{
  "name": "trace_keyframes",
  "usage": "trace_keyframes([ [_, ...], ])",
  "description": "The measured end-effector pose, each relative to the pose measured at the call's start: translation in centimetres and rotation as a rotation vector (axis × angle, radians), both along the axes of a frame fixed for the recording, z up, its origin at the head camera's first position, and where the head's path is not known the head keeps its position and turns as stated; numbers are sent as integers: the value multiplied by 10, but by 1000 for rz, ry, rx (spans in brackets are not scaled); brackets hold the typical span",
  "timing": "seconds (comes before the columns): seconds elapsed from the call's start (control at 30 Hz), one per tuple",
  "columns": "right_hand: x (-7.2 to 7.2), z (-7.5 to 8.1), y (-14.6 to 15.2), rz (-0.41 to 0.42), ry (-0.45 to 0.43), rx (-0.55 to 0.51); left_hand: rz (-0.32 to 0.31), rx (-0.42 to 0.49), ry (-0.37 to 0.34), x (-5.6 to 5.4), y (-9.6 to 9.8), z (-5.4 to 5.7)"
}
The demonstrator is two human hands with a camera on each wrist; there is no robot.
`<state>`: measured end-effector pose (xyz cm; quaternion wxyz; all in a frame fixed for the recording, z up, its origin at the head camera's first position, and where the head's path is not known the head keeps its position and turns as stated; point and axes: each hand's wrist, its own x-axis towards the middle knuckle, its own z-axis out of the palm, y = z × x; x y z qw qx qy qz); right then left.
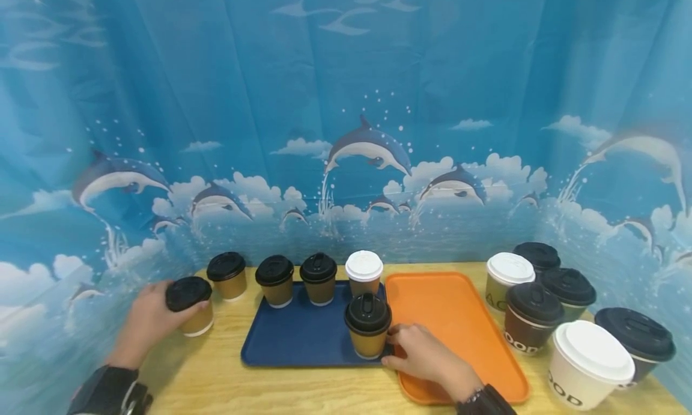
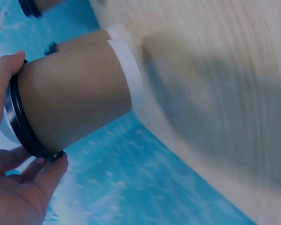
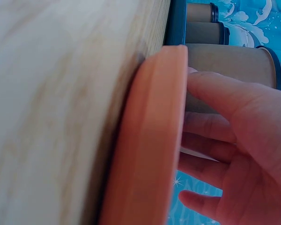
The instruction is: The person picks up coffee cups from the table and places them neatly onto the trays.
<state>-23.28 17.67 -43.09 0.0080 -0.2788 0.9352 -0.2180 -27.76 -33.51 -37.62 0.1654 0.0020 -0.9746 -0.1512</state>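
Observation:
Over the table at the left, my left hand [image 1: 157, 313] grips a brown paper coffee cup [image 1: 197, 323] by its black lid. In the left wrist view the thumb and fingers pinch the rim of that lid [image 2: 25, 119]; whether the cup's base touches the wood I cannot tell. My right hand [image 1: 427, 352] is beside another brown coffee cup [image 1: 369, 345] with a black lid, which stands upright at the front right of the blue tray [image 1: 303, 337]. Its fingers [image 3: 208, 164] are loosely extended near the cup's lower side; contact is unclear.
On the blue tray's back edge stand two black-lidded cups [image 1: 318, 286] and a white-lidded cup [image 1: 364, 271]. Another black-lidded cup [image 1: 227, 275] is left of it. An orange tray [image 1: 449, 313] adjoins on the right, with several larger cups [image 1: 532, 319] beyond. A dolphin-print curtain [image 1: 346, 102] hangs behind.

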Motion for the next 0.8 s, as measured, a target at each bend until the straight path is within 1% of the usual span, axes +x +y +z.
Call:
trace_keyframes([
  [0.13,0,2,1,-2,-26,-9,-14,-3,31,10,22,12],
  [0.27,0,2,1,4,-32,-14,-46,-5,48,17,49,22],
  [0.33,0,1,1,5,-32,-14,-71,0,67,20,64,25],
  [0.43,0,0,1,7,-31,-18,-117,6,118,23,87,27],
  [0.47,0,0,1,7,-29,-18,-131,9,124,23,94,28],
  [0.53,1,0,1,7,-17,-14,-147,4,119,25,109,29],
  [0.7,1,-1,1,1,5,-7,-171,-12,65,28,146,29],
  [0.8,1,-1,1,0,9,-5,-196,-1,63,29,167,27],
])
